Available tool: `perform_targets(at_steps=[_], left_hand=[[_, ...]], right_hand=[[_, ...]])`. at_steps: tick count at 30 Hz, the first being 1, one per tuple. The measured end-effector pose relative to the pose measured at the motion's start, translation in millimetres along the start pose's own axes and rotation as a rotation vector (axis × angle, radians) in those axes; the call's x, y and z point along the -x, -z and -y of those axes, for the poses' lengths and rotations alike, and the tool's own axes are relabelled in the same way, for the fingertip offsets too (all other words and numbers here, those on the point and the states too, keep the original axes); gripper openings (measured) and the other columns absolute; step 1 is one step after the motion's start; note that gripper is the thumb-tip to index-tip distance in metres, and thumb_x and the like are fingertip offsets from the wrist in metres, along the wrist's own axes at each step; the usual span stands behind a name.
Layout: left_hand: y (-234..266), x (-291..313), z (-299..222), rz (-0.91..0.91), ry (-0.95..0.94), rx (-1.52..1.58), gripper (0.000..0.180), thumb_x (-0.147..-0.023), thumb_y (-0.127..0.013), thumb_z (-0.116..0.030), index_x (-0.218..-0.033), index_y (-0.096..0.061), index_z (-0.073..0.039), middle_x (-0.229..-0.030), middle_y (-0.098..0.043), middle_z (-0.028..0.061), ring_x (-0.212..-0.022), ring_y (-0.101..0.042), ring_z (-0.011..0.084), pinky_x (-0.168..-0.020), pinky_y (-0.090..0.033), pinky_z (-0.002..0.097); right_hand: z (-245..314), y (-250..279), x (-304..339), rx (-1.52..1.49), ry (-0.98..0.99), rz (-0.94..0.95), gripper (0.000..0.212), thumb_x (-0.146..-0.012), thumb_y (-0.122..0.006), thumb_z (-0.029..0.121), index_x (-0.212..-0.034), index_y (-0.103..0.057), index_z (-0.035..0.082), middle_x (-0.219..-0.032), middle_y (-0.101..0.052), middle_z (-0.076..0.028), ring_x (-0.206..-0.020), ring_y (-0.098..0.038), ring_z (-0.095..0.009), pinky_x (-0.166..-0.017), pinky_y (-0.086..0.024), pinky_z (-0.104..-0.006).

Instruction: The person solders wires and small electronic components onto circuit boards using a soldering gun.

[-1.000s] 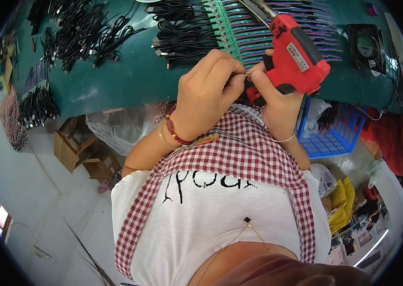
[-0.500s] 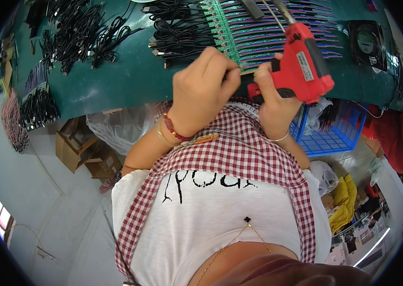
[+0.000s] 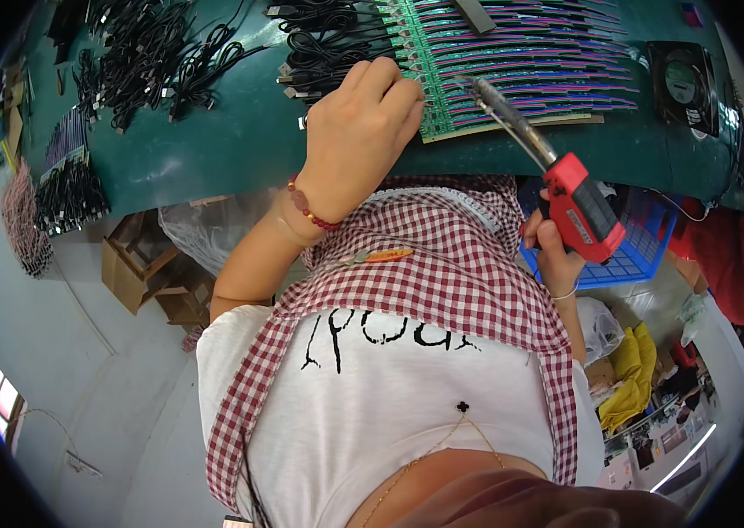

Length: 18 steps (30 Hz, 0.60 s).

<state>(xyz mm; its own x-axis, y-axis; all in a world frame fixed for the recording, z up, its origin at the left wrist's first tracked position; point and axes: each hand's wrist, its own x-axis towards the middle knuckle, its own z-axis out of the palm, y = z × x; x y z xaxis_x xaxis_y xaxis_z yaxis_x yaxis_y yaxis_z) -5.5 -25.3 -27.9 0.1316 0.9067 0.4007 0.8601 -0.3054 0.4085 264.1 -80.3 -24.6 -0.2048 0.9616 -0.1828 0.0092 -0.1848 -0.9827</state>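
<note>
My right hand point(image 3: 557, 257) is wrapped round the handle of a red and black soldering gun point(image 3: 585, 204). The gun's metal tip points up and left, over a green circuit board panel point(image 3: 432, 114). Rows of thin multicoloured wires point(image 3: 530, 70) run rightward from that panel, and black USB cables point(image 3: 324, 55) lie along its left side. At the panel's near left corner is my left hand point(image 3: 363, 119), its fingers curled closed with the back of the hand up. It covers the ends of the nearest cables; whatever its fingertips hold is hidden.
A grey bar point(image 3: 475, 15) rests on the wires. More black cables point(image 3: 139, 62) are heaped at the left of the green table point(image 3: 213, 158), with a bundled batch point(image 3: 73, 189) at its edge. A black round-faced device point(image 3: 682, 86) sits at right. Below hangs a blue crate point(image 3: 627, 251).
My right hand has moved down and right, tilting the soldering gun so its tip comes down over the panel. My left hand has shifted up and slightly left toward the cable ends.
</note>
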Motion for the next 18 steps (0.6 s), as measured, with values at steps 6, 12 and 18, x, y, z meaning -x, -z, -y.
perform_targets(at_steps=[6, 12, 18], left_hand=[[-2.2, -0.8, -0.9, -0.008, 0.013, -0.021, 0.010, -0.067, -0.064, -0.008, -0.073, -0.056, -0.009, -0.074, -0.048, 0.0016, -0.069, -0.053, 0.0154, -0.053, -0.046, 0.0273], [-1.5, -1.7, -2.6, 0.006, 0.059, -0.005, 0.009, -0.069, -0.066, -0.007, -0.074, -0.059, -0.009, -0.074, -0.053, 0.0006, -0.068, -0.056, 0.0166, -0.052, -0.045, 0.0280], [-1.5, -3.3, -3.3, 0.007, 0.064, 0.016, 0.009, -0.069, -0.065, -0.007, -0.074, -0.058, -0.008, -0.074, -0.052, 0.0015, -0.068, -0.056, 0.0175, -0.052, -0.045, 0.0284]], right_hand=[[-9.7, 6.5, 10.8, 0.071, -0.022, 0.065, 0.039, -0.084, -0.062, 0.017, -0.114, -0.048, -0.003, -0.069, -0.054, -0.010, -0.056, -0.048, -0.013, -0.053, -0.041, -0.0262], [-15.5, 10.6, 14.3, 0.109, -0.053, 0.080, 0.037, -0.083, -0.063, 0.019, -0.109, -0.049, -0.003, -0.071, -0.054, -0.009, -0.059, -0.050, -0.014, -0.053, -0.042, -0.0268], [-24.5, 17.9, 15.2, 0.291, -0.005, 0.096, 0.034, -0.083, -0.063, 0.019, -0.105, -0.049, -0.002, -0.071, -0.052, -0.007, -0.061, -0.050, -0.013, -0.054, -0.042, -0.0265]])
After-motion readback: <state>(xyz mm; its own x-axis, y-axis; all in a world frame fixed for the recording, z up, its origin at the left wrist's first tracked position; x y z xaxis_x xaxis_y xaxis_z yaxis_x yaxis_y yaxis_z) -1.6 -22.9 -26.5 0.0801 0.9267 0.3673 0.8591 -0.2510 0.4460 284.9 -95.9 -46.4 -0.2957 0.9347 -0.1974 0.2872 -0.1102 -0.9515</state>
